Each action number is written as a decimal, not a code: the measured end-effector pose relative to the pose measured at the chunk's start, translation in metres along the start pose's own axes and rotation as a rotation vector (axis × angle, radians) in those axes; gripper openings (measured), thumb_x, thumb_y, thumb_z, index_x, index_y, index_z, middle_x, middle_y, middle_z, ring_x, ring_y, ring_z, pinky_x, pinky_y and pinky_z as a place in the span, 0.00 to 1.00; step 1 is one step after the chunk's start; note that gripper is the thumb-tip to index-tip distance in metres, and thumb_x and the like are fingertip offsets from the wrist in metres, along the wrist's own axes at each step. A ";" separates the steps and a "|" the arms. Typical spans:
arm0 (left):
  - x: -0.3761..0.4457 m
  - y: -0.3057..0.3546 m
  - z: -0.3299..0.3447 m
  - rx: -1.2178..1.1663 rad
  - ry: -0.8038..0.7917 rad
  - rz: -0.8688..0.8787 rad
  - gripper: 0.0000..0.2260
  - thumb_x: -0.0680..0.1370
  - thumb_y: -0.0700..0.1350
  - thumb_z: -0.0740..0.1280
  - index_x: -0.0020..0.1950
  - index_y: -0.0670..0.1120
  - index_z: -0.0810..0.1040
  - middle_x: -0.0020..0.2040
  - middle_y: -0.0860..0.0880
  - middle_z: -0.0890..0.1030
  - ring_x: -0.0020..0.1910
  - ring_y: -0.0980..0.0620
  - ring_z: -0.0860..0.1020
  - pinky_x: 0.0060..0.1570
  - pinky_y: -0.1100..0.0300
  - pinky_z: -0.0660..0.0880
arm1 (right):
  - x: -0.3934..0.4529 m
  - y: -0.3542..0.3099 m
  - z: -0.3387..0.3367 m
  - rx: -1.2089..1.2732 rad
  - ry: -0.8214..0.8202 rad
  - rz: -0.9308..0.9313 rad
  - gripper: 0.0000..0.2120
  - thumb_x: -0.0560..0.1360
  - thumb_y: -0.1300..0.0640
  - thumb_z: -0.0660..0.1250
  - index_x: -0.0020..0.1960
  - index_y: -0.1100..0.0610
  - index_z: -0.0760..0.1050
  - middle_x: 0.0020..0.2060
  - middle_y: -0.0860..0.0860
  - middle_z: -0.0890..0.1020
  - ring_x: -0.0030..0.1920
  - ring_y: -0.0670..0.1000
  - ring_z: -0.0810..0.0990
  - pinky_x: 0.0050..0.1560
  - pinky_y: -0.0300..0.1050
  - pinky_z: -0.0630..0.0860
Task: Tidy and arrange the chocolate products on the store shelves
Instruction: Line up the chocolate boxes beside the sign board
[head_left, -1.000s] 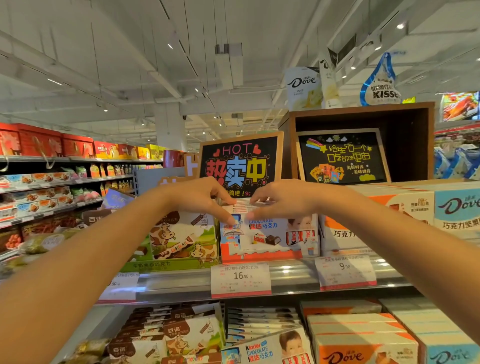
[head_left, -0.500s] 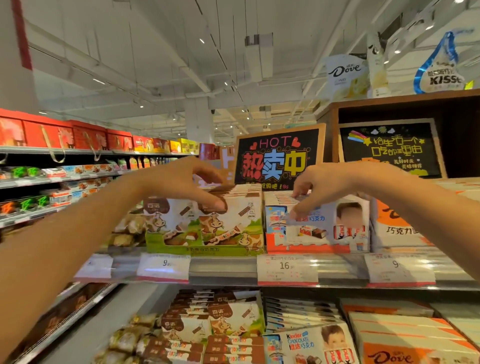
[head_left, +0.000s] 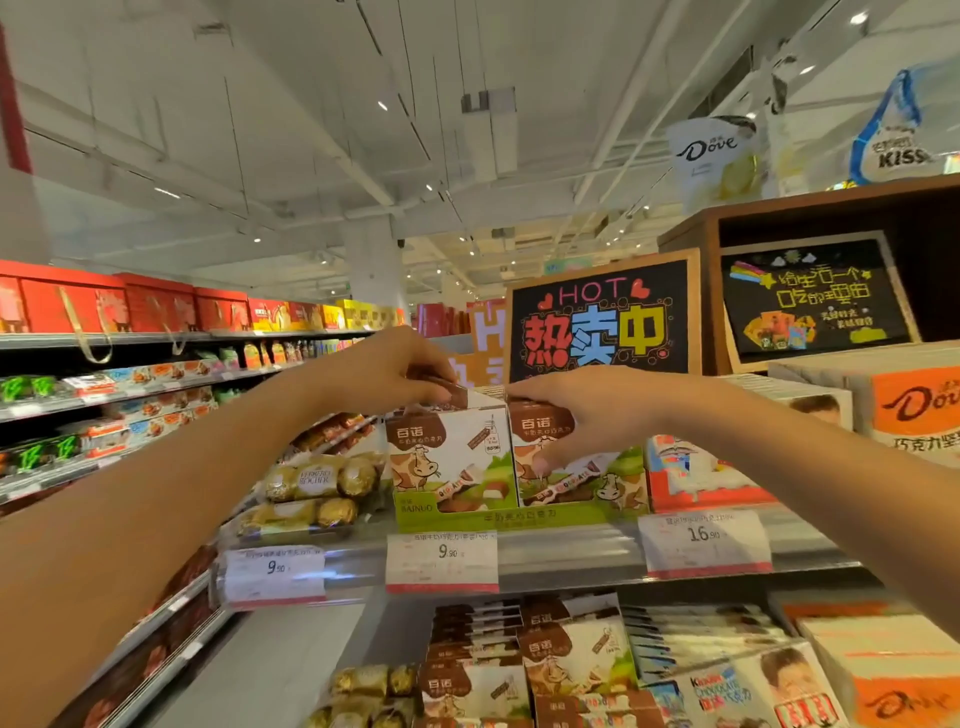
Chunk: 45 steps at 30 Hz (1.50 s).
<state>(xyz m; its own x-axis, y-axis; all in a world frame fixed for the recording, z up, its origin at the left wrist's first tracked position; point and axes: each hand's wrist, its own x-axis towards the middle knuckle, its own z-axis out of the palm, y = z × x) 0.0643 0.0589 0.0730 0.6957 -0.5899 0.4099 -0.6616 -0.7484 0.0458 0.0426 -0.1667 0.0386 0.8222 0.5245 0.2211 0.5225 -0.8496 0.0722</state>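
Note:
Two rows of brown-and-white cow-print chocolate boxes stand in a green display tray (head_left: 498, 517) on the upper shelf. My left hand (head_left: 387, 371) pinches the top edge of the left front cow-print box (head_left: 449, 452). My right hand (head_left: 582, 415) wraps over the top and front of the right front cow-print box (head_left: 576, 470), fingers pressing its face. Both arms reach in from the lower corners.
Gold Ferrero Rocher packs (head_left: 317, 483) lie left of the tray. Kinder boxes (head_left: 696, 473) and orange Dove boxes (head_left: 914, 410) stand to the right. A black "HOT" sign (head_left: 600, 319) stands behind. Price tags (head_left: 441, 561) line the shelf edge; more chocolate boxes (head_left: 566, 654) fill the lower shelf.
Both hands left the Kinder boxes and moved left onto the cow-print boxes. The view panned left, bringing the Ferrero packs into sight.

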 end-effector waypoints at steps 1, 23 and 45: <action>0.001 -0.001 -0.001 -0.026 0.021 -0.002 0.06 0.75 0.40 0.67 0.51 0.45 0.81 0.46 0.48 0.83 0.45 0.54 0.80 0.49 0.59 0.77 | -0.001 0.001 0.000 0.022 -0.005 0.015 0.39 0.70 0.40 0.68 0.75 0.47 0.53 0.63 0.45 0.74 0.54 0.47 0.74 0.53 0.42 0.71; 0.016 0.006 0.014 -0.187 -0.558 -0.223 0.37 0.70 0.52 0.73 0.73 0.54 0.56 0.64 0.58 0.71 0.63 0.55 0.70 0.58 0.65 0.66 | 0.019 0.035 -0.036 0.260 -0.484 0.333 0.58 0.59 0.44 0.74 0.76 0.47 0.39 0.76 0.45 0.49 0.76 0.50 0.48 0.74 0.51 0.49; 0.014 0.009 0.028 -0.350 -0.376 -0.259 0.28 0.72 0.46 0.71 0.66 0.60 0.63 0.52 0.58 0.78 0.49 0.60 0.76 0.45 0.66 0.72 | 0.011 0.019 -0.020 0.396 -0.297 0.249 0.29 0.73 0.52 0.67 0.69 0.56 0.60 0.52 0.46 0.77 0.48 0.43 0.76 0.47 0.31 0.72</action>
<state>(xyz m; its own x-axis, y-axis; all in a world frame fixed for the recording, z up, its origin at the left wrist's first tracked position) 0.0757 0.0355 0.0531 0.8565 -0.5161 -0.0041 -0.4653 -0.7756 0.4266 0.0574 -0.1786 0.0614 0.9302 0.3523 -0.1035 0.3018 -0.8941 -0.3310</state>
